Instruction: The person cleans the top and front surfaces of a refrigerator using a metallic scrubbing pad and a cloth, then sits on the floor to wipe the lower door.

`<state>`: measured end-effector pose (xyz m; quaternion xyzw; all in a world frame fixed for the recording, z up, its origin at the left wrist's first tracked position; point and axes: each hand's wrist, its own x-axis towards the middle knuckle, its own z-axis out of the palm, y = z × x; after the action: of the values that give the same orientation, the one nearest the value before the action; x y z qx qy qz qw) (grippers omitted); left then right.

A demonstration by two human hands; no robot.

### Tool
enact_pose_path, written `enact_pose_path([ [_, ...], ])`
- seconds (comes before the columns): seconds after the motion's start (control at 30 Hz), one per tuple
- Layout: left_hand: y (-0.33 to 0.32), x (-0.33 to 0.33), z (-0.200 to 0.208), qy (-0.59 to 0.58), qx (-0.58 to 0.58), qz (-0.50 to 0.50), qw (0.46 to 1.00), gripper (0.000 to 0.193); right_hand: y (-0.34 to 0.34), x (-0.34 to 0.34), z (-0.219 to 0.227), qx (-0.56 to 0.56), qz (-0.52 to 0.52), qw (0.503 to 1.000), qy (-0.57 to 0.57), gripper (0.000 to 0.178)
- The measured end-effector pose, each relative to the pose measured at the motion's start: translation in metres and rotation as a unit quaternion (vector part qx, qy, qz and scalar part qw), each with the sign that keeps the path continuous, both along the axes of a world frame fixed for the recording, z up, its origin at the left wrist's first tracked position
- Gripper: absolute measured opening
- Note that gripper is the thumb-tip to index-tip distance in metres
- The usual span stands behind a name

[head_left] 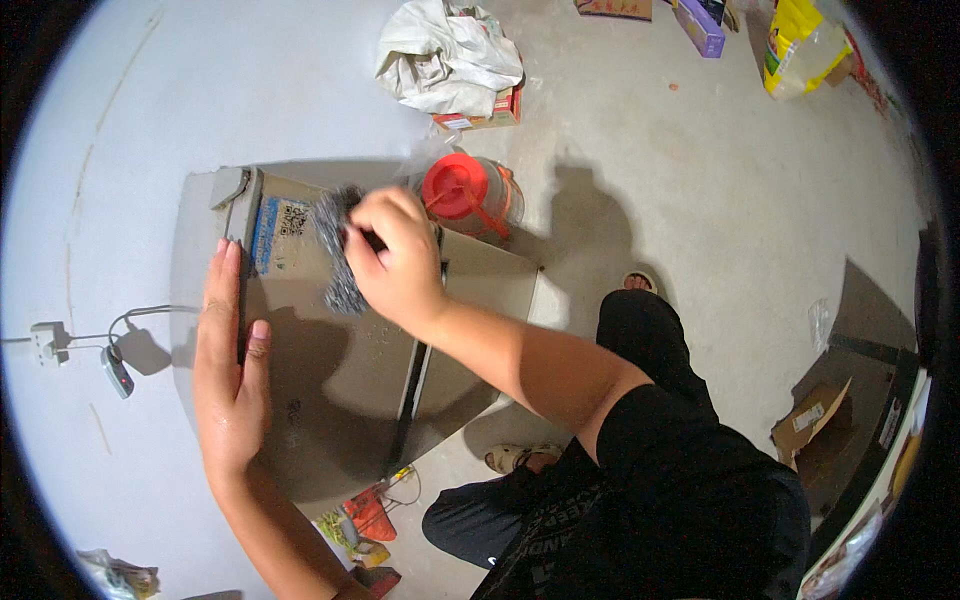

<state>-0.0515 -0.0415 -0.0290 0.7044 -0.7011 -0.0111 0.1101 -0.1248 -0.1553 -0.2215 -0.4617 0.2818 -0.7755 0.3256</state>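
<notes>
A: What can't you make out around the fridge (345,375)?

B: Part of the grey cloth (336,245): it lies against the fridge's face, toward the upper part, and the right hand (402,255) covers one side of it. That hand is slightly blurred too. The fridge's lower face is dim under a shadow.

A: And the right fingers (385,212)?

B: Curled together and clamped on the cloth. Their tips are hard to see, so I can't tell how deep they dig in.

A: The left hand (230,390)?

B: Flat along the fridge's left edge, gripping nothing. Its fingers are straight and close together, the thumb spread away from them.

A: Anything else partly hidden?

B: The red-lidded container (455,185) just beyond the fridge's upper right side; the right hand and the fridge overlap it. The blue-and-white label (267,235) sits on the fridge's face, left of the cloth, its print too small to read.
</notes>
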Motion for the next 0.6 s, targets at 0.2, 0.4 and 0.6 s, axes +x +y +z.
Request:
enact_pose_path([
  [0.2, 0.003, 0.007, 0.000, 0.000, -0.005, -0.008, 1.000, 0.065, 0.059, 0.003, -0.036, 0.005, 0.086, 0.996, 0.033, 0.012],
  [0.4, -0.003, -0.004, 0.003, -0.023, 0.005, 0.004, 1.000, 0.063, -0.028, 0.004, 0.007, 0.034, 0.002, 0.999, -0.015, 0.016],
  [0.6, 0.001, 0.003, 0.001, 0.006, -0.003, -0.001, 1.000, 0.064, 0.055, -0.003, -0.037, 0.022, 0.086, 0.993, 0.076, 0.020],
])
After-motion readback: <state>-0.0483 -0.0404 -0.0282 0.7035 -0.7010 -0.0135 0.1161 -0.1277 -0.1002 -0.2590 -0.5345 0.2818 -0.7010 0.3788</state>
